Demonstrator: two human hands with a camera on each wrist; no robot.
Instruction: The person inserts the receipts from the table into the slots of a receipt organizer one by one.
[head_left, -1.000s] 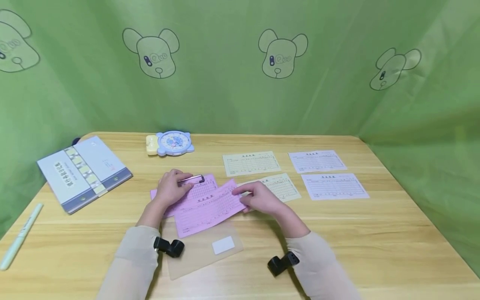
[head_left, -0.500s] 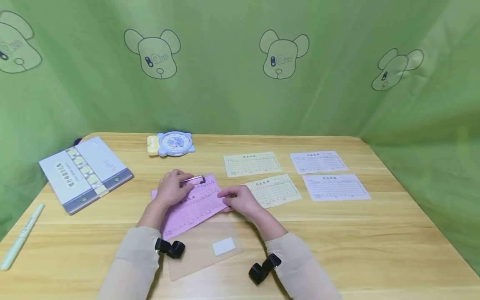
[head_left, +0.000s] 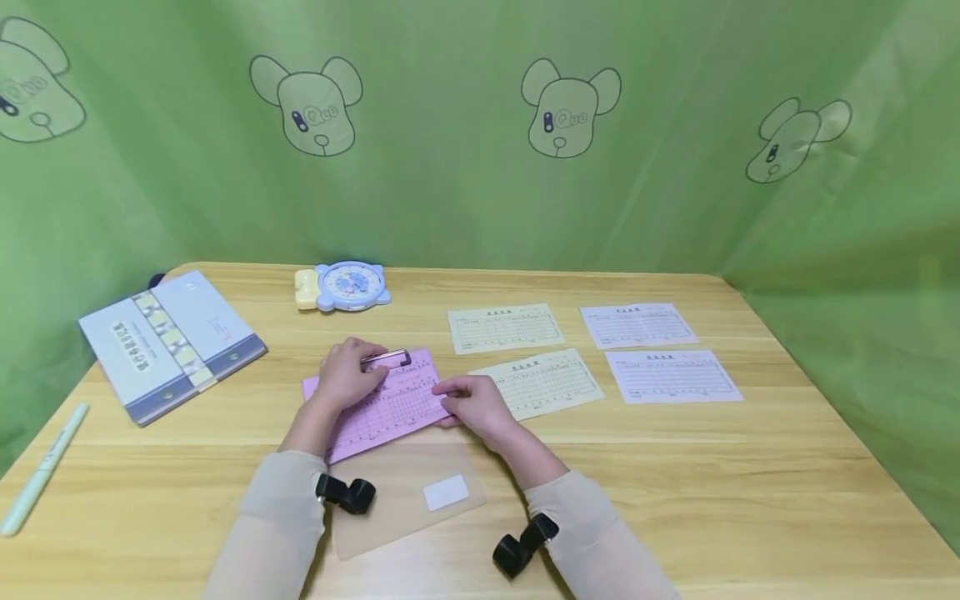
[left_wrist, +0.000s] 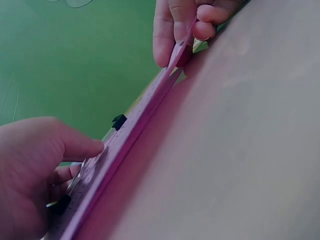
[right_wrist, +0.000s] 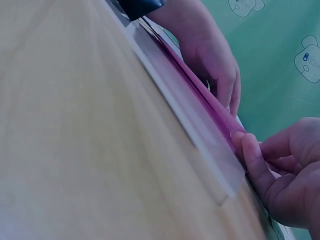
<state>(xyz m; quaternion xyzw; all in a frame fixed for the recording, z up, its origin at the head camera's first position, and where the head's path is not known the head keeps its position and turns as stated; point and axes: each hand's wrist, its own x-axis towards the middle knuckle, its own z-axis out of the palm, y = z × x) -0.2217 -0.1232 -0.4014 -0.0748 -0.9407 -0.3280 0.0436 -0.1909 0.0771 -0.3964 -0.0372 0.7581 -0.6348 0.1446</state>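
A translucent clipboard (head_left: pixel 390 521) with a white label lies at a slant on the table. Pink printed slips (head_left: pixel 393 412) overlap its upper part, one lying over another. At the top edge is the metal clip (head_left: pixel 390 359) with dark ends. My left hand (head_left: pixel 347 375) pinches this clip, its thumb (left_wrist: pixel 82 145) over the wire in the left wrist view. The right hand (head_left: pixel 477 408) pinches the right edge of the top pink slip, thumb and fingers on opposite faces, as the right wrist view shows. The slip's left part is hidden behind my left hand.
Two pale yellow slips (head_left: pixel 505 327) and two white slips (head_left: pixel 637 324) lie to the right. A blue toy clock (head_left: pixel 351 286) sits at the back. On the left are a blue-grey ring-bound book (head_left: pixel 172 342) and a pale green pen (head_left: pixel 45 468). A green curtain (head_left: pixel 450 208) encloses the table.
The right hand has brought the top pink slip leftward and up toward the clip, so it now lies nearly over the slip beneath. The left hand has stayed at the clip.
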